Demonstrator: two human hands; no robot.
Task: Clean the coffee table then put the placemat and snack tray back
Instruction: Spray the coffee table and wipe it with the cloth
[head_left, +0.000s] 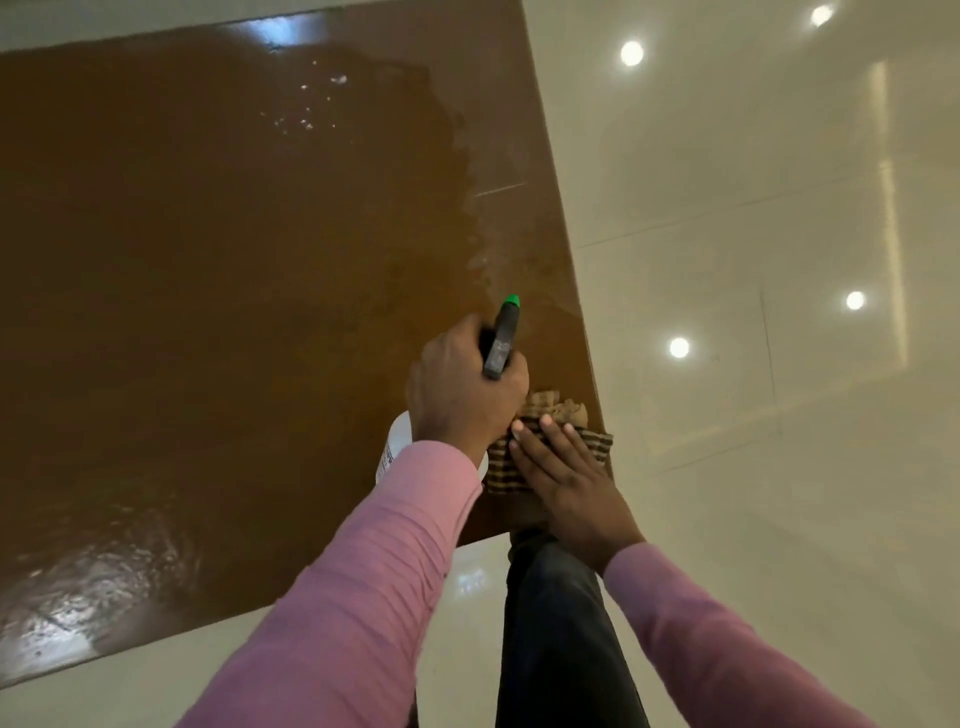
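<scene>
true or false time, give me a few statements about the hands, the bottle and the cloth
1. The left hand grips the spray bottle. True.
2. The bottle's nozzle tip is red. False: it is green.
3. The right hand presses flat on the striped cloth. True.
4. The cloth lies in the middle of the coffee table. False: it sits at the table's near right corner.
5. Wet droplets show on the tabletop. True.
</scene>
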